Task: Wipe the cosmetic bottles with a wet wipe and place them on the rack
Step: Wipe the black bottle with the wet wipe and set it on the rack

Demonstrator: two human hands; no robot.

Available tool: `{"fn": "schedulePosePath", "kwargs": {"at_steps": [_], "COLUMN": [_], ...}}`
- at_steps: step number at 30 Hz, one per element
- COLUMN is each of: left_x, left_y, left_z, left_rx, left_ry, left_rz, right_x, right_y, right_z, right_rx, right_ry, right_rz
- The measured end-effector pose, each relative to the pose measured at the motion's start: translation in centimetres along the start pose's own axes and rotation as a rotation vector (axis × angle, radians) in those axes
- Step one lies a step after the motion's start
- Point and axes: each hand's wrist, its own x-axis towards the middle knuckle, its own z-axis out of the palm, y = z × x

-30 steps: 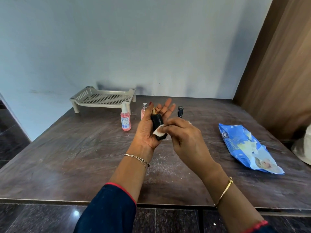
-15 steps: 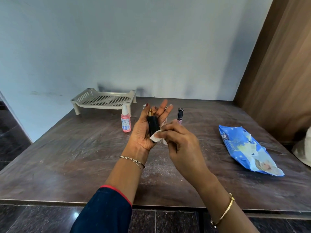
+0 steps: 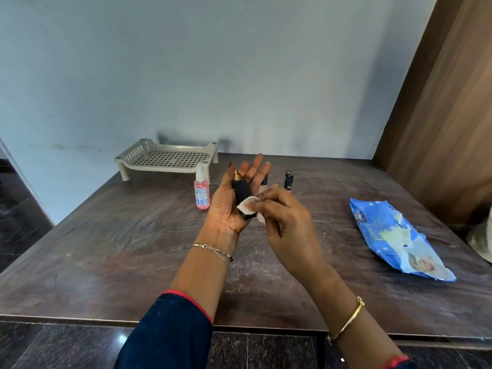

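A black cosmetic bottle (image 3: 241, 191) with a gold cap lies upright in the palm of my left hand (image 3: 226, 209), whose fingers and thumb are stretched straight. My right hand (image 3: 287, 225) pinches a small white wet wipe (image 3: 247, 205) and presses it against the bottle's lower half. The beige perforated rack (image 3: 165, 158) stands at the table's far left with nothing on it. In front of it stands a pink spray bottle (image 3: 201, 193). A slim pale bottle (image 3: 264, 182) shows partly behind my left fingers, and a small dark bottle (image 3: 288, 180) stands to its right.
A blue wet wipe pack (image 3: 394, 235) lies on the right of the brown table (image 3: 119, 249). A wooden panel (image 3: 439, 115) rises at the far right, and a blue-grey wall closes the back.
My right hand has shifted the wipe a little along the lower part of the black bottle. Both hands sit slightly lower and closer together; the bottles on the table have not moved.
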Motion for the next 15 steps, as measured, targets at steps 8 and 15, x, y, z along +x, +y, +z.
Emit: {"fn": "schedulePosePath", "kwargs": {"at_steps": [8,15], "left_x": [0.0,0.2], "left_y": [-0.8,-0.6], "left_z": [0.8,1.2], "left_rx": [-0.06,-0.16], "left_ry": [0.268,0.38], "left_rz": [-0.114,-0.1], "right_x": [-2.3,-2.8], "right_y": [0.7,1.0], "right_z": [0.2,0.3], "right_rx": [-0.05,-0.105], "right_ry": [0.124,0.1], "right_rz": [0.015,-0.008]}}
